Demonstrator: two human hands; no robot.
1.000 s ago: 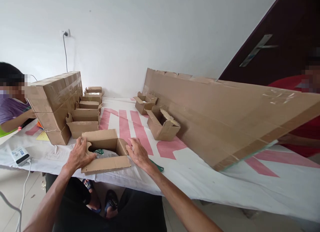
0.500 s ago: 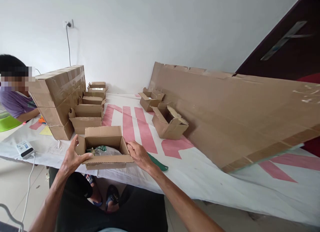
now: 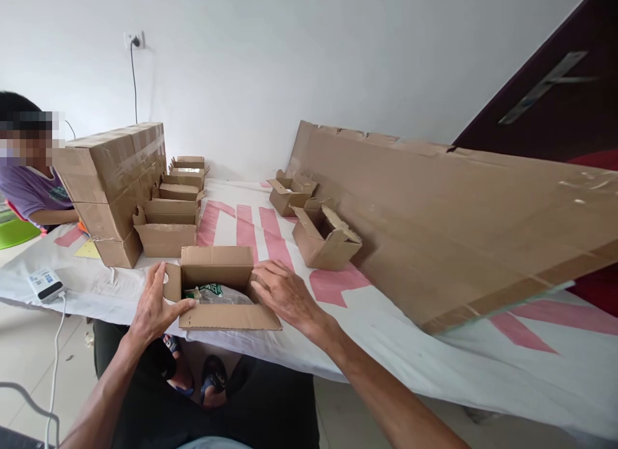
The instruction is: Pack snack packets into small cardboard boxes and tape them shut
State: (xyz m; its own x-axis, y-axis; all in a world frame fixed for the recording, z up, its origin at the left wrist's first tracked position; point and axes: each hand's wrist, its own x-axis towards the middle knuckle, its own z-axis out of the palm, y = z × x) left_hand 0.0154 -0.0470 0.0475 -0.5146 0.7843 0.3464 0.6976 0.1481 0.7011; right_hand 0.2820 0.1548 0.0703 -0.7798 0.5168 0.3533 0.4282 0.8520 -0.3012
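Note:
An open cardboard box (image 3: 229, 318) sits in front of me at the table's near edge, flaps up. Inside lies a clear plastic bag (image 3: 224, 296) with green print; what it contains cannot be made out. My left hand (image 3: 153, 310) holds the left side, thumb over the front corner and fingers behind the left flap, which has a round hole. My right hand (image 3: 284, 294) grips the right end, its fingers curled over the edge and partly into the box.
Several open boxes (image 3: 168, 238) line the left, beside a stack of taped cartons (image 3: 113, 191). Two more open boxes (image 3: 328, 239) stand by a large leaning cardboard sheet (image 3: 434, 217). A white device (image 3: 44, 285) with a cable lies left. Another person (image 3: 36, 191) sits behind the stack.
The box has shifted right along the table edge with both hands. My right fingers have moved further over its right end. The green object beside it is now hidden.

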